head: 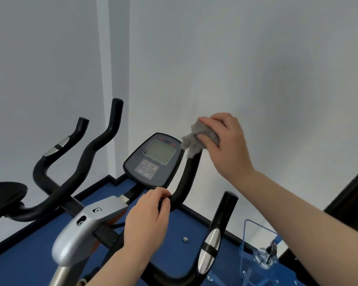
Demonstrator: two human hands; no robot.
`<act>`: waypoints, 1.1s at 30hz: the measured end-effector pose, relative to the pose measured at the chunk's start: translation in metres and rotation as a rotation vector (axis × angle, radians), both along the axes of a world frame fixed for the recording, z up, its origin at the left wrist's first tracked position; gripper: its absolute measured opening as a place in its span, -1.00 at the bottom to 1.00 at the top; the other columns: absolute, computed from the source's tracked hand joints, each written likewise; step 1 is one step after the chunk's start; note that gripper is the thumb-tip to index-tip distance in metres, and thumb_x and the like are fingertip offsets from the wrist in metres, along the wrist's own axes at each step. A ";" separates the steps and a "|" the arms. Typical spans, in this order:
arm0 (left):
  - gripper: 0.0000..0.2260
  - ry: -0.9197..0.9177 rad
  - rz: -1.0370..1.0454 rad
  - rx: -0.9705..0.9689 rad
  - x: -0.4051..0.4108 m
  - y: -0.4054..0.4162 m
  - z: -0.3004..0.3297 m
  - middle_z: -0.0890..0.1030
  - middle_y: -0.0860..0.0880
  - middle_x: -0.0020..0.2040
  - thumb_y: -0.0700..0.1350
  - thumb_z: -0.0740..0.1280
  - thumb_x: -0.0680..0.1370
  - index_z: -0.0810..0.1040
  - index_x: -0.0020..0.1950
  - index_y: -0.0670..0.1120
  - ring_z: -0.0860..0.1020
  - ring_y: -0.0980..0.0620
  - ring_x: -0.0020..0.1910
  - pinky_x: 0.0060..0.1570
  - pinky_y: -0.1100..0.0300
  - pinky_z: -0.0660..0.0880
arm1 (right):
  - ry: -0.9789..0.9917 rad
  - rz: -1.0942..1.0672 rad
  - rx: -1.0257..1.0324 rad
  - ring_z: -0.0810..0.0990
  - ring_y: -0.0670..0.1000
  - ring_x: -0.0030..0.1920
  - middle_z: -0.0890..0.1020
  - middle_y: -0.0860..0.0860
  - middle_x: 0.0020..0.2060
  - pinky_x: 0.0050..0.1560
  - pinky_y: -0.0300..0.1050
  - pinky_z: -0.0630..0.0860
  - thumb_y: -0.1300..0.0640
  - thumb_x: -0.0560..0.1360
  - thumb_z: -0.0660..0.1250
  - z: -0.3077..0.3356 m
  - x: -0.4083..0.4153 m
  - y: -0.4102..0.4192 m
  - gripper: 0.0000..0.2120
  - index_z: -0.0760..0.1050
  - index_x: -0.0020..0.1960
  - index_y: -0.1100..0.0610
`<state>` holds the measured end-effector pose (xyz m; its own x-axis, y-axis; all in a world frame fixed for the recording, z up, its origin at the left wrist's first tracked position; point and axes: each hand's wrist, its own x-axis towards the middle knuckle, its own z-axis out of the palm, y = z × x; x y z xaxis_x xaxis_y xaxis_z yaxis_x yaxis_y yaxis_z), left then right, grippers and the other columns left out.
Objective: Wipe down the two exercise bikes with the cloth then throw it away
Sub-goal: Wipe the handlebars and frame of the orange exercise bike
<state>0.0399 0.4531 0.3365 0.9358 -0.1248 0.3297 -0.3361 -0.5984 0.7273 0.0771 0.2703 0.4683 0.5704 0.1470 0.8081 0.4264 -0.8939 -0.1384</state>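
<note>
An exercise bike stands in front of me with a grey console (153, 159) and black handlebars. My right hand (223, 141) grips a crumpled grey cloth (194, 139) wrapped over the top end of the far upright handlebar (186, 182). My left hand (149, 219) holds the bend of the same bar just below the console, fingers curled round it. A nearer handlebar with a silver sensor plate (211, 246) rises at lower right. A second bike's black handlebars (91, 153) and saddle (4, 197) are at the left.
The bikes stand on a blue floor (25, 261) edged by a black skirting, close to white walls. A clear plastic holder on a blue frame (260, 244) sits at lower right. A dark panel (351, 195) is at the right edge.
</note>
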 end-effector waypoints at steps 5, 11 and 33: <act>-0.84 0.004 -0.021 -0.001 -0.003 0.004 0.000 0.53 0.29 -0.07 0.00 0.16 0.57 0.46 0.08 0.21 0.49 0.28 -0.04 -0.17 0.36 0.33 | 0.225 -0.085 0.063 0.43 0.08 0.09 0.62 -0.03 0.13 0.11 -0.10 0.28 0.24 0.42 0.42 -0.009 0.001 0.011 -0.64 0.59 0.20 0.06; -0.83 -0.018 -0.042 -0.013 -0.004 0.006 -0.002 0.53 0.28 -0.06 -0.03 0.18 0.57 0.48 0.10 0.18 0.48 0.26 -0.03 -0.11 0.29 0.36 | 0.397 -0.133 0.487 0.55 -0.06 -0.37 0.63 -0.08 -0.43 -0.36 -0.29 0.42 0.25 0.43 0.36 -0.026 -0.024 -0.018 -0.79 0.67 -0.08 -0.02; -0.84 -0.031 0.001 -0.015 -0.003 0.002 -0.003 0.55 0.22 -0.03 -0.05 0.18 0.58 0.48 0.11 0.14 0.51 0.19 -0.04 -0.10 0.21 0.38 | 0.352 -0.547 0.252 0.53 0.14 -0.08 0.65 0.06 -0.20 -0.12 -0.04 0.10 -0.01 0.56 0.16 -0.038 -0.015 0.032 -0.76 0.54 -0.08 0.10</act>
<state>0.0370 0.4551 0.3331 0.9253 -0.1188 0.3603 -0.3579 -0.5880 0.7254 0.0621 0.3021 0.4299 0.7434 -0.4040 0.5330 -0.1848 -0.8900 -0.4168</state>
